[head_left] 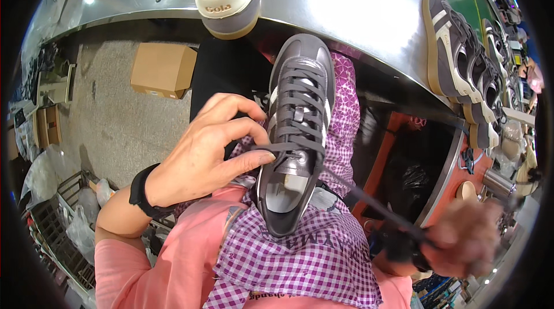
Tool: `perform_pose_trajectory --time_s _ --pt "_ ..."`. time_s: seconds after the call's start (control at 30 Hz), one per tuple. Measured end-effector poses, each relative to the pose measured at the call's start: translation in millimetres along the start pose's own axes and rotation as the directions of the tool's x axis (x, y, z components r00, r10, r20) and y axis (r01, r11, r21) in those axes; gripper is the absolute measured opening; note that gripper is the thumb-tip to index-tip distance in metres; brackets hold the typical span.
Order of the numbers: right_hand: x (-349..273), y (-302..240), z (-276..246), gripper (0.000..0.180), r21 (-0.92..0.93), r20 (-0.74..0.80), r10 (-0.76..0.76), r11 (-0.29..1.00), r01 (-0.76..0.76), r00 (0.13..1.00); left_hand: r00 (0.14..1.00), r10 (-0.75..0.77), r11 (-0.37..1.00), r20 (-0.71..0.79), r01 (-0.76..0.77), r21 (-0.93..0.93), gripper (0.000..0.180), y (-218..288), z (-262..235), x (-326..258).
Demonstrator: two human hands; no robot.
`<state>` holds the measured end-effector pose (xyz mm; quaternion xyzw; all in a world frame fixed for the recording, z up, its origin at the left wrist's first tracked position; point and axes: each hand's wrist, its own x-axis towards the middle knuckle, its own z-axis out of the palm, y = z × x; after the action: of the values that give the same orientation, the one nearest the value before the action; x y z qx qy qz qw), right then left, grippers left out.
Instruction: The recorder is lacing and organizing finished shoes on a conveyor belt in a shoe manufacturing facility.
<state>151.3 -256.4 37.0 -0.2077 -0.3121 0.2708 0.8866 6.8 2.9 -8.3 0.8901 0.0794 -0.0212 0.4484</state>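
Note:
A dark grey sneaker (296, 107) with pale side stripes rests on my lap, its toe pointing away from me. Its grey shoelace (301, 101) criss-crosses up the tongue. At the shoe's left side, my left hand (213, 141) is closed, thumb and fingers pinching the lace near the top eyelets. Far out to the right is my right hand (464, 240), smeared by motion. One lace end (381, 208) stretches taut from the top eyelets into that hand. The fingers there are too blurred to make out singly.
A metal-topped bench (363, 9) curves ahead, with another sneaker (228, 3) at its edge. Several sneakers (456, 49) line its right side beside a green conveyor belt (467, 3). A cardboard box (163, 69) sits on the floor; a plastic crate (63, 222) stands left.

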Motion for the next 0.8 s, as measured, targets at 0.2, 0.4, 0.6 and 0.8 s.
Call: perform_pose_trajectory --time_s 0.2,0.4,0.6,0.8 --pt "13 38 10 0.021 -0.782 -0.29 0.175 0.523 -0.338 0.941 0.999 -0.007 0.982 0.043 0.015 -0.187 0.019 -10 1 5" --pt "8 81 9 0.023 -0.974 0.0 0.498 -0.198 0.114 0.867 0.995 -0.042 0.933 0.095 0.073 -0.353 0.014 -6 -7 9" --pt "14 61 -1 0.021 -0.959 -0.026 0.643 0.201 -0.201 0.766 0.976 -0.086 0.836 0.199 0.179 -0.518 0.016 -10 -7 6" --pt "3 -59 18 0.031 -0.231 -0.382 0.226 0.916 -0.329 0.896 0.925 0.377 0.923 0.044 -0.371 -0.102 0.047 16 12 29"
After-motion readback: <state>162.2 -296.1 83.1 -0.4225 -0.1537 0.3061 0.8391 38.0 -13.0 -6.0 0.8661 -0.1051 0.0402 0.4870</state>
